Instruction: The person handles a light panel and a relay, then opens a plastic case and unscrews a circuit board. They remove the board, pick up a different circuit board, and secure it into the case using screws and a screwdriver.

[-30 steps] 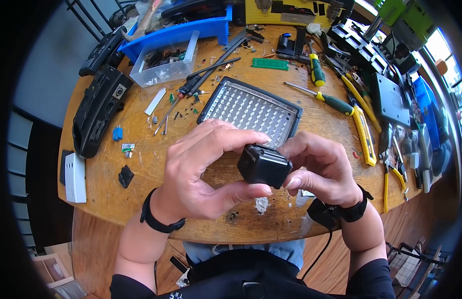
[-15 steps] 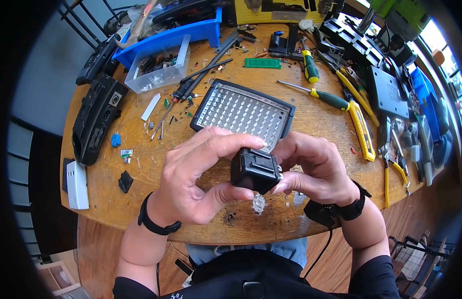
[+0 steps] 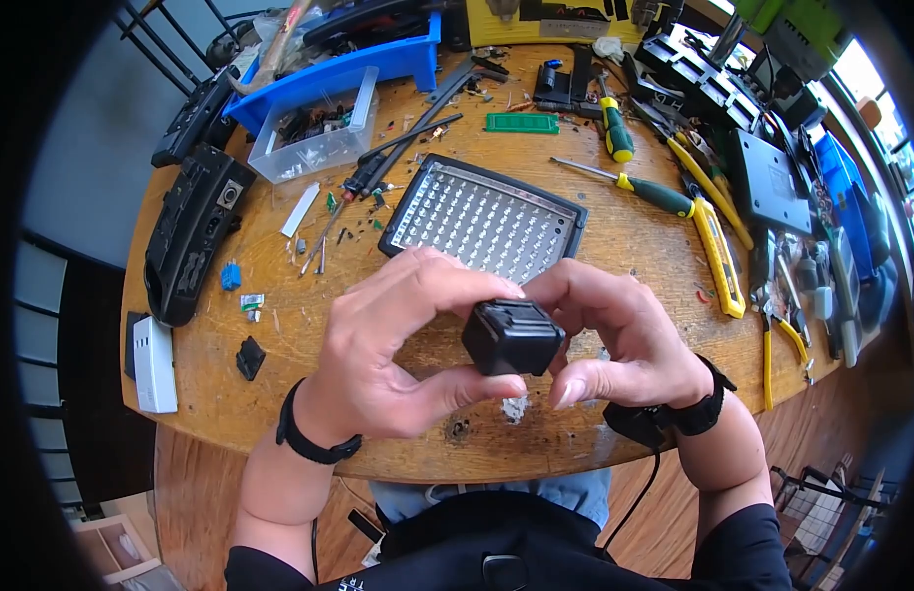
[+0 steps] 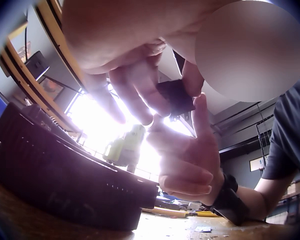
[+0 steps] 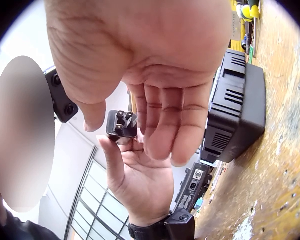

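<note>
A small black block (image 3: 513, 345) is held up over the front of the table, pinched between the thumb and fingers of the left hand (image 3: 398, 345). Just beside it is the right hand (image 3: 624, 335), its thumb apart from the block and its fingers loosely bent near the far side. Metal contacts show on the block's end (image 5: 121, 126) in the right wrist view, where the right hand (image 5: 145, 65) has a gap between thumb and block. Behind the hands lies a black-framed panel with rows of clear LEDs (image 3: 486, 217).
On the left are a black device (image 3: 196, 236), a white box (image 3: 154, 364) and a clear bin (image 3: 314, 148). To the right lie a screwdriver (image 3: 662, 195), a yellow cutter (image 3: 716, 256) and pliers (image 3: 770, 345). White crumbs (image 3: 514, 409) lie near the front edge.
The right thumb has come away from the block and lowered slightly. The block has turned a little in the left hand, which keeps its pinch.
</note>
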A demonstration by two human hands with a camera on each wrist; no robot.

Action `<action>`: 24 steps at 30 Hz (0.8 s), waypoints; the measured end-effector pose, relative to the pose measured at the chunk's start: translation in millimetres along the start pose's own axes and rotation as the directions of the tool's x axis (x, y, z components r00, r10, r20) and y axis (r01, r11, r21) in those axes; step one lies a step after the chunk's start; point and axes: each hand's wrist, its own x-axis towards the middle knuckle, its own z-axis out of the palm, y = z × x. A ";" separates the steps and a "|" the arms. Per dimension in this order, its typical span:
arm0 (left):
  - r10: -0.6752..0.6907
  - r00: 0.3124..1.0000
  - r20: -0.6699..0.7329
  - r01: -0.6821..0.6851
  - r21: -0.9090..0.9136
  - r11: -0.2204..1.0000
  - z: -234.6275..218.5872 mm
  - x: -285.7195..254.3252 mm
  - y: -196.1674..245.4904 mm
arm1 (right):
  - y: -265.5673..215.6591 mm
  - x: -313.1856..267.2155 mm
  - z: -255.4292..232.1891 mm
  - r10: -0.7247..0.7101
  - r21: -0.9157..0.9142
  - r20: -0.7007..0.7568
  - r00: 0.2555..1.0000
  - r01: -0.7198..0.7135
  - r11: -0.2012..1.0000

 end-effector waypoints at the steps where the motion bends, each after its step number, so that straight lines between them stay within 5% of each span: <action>1: 0.000 1.000 0.000 0.000 -0.001 1.000 0.3 0.1 -0.1 | -0.2 0.5 0.4 0.006 -0.036 0.010 1.000 -0.005 0.999; 5: 0.043 0.999 0.029 -0.044 0.038 0.998 4.8 1.8 -2.2 | -0.4 0.0 -0.9 0.005 -0.074 0.004 1.000 -0.005 0.997; 7: 0.069 0.998 -0.009 -0.069 0.034 0.997 4.5 2.3 -2.2 | -7.3 0.6 -4.8 -0.005 -0.257 0.059 0.998 0.020 0.966; 9: 0.025 0.996 0.086 -0.029 0.048 0.998 0.6 1.8 -0.4 | -8.5 0.2 -3.0 -0.019 -0.267 0.051 0.999 0.032 0.963; 19: 0.106 0.993 0.050 -0.107 0.032 0.994 3.7 0.6 -5.2 | -4.5 2.2 -3.7 -0.111 -0.394 0.082 0.990 0.135 0.909; 22: 0.092 0.994 0.051 -0.092 -0.014 0.996 5.8 -1.0 -4.7 | -4.4 0.6 -4.8 -0.117 -0.411 0.083 0.990 0.140 0.901; 24: -0.115 0.993 0.025 0.118 -0.194 0.974 8.6 -2.9 -1.0 | -5.3 -0.2 -4.6 -0.103 -0.447 0.086 0.991 0.131 0.885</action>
